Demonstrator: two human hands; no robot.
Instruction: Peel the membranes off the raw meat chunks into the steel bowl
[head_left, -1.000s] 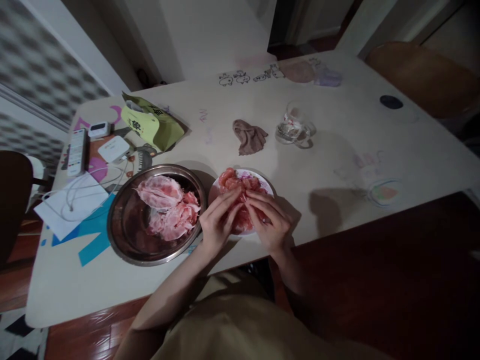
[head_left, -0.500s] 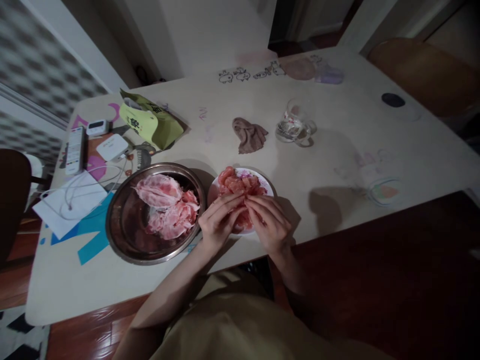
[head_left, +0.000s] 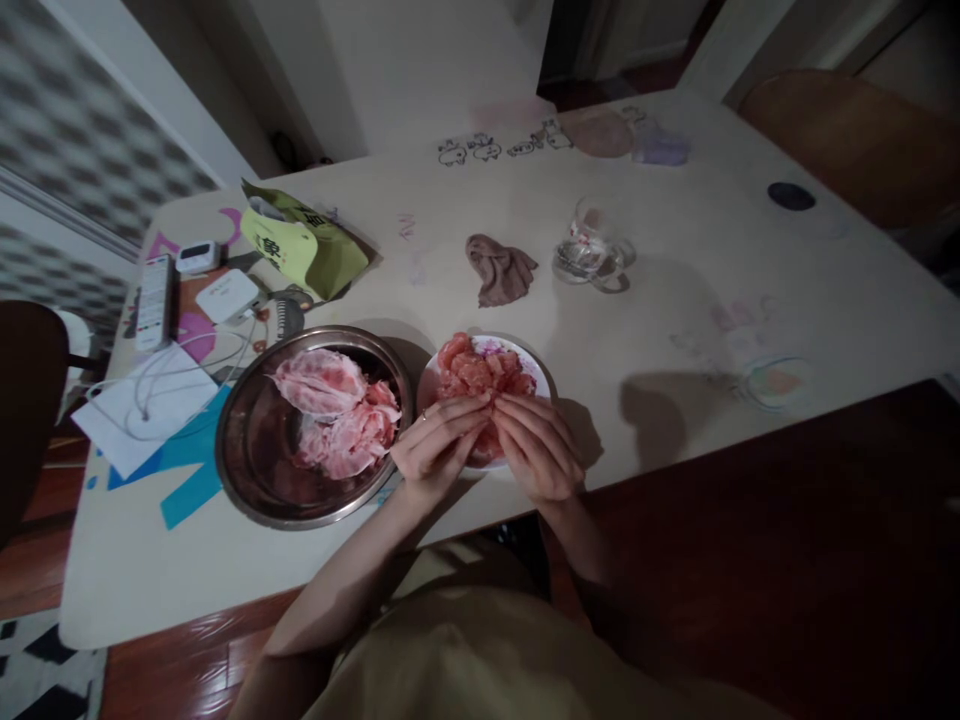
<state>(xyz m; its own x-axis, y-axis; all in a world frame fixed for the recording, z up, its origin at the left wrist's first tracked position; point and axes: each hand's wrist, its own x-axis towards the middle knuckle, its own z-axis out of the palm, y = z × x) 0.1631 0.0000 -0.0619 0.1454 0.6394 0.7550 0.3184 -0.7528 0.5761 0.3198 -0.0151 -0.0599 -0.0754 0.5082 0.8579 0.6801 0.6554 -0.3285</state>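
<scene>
Over a white plate (head_left: 541, 378) with a purplish pattern, my left hand (head_left: 439, 440) and my right hand (head_left: 540, 445) meet at the fingertips. Both are closed in a pinch on a small piece of pink pomelo, mostly hidden by the fingers. Peeled pomelo flesh (head_left: 476, 370) is heaped on the plate, behind and below the hands. Just left of the plate stands a steel bowl (head_left: 259, 460). In it lie a large pomelo segment (head_left: 322, 382) in pale membrane and a crumpled pile of pinkish pomelo membranes (head_left: 352, 435).
Behind the plate lie a brown cloth (head_left: 501, 270) and a glass mug (head_left: 592, 255) of clear liquid. A green bag (head_left: 307, 245), a remote (head_left: 154, 300), a white box (head_left: 227, 296) and a cable over white paper (head_left: 146, 410) are at left. The table's front edge runs close below my hands.
My left hand has shifted very slightly, with its fingers a little flatter. Both hands stay pinched together over the plate. The whole view has drifted slightly.
</scene>
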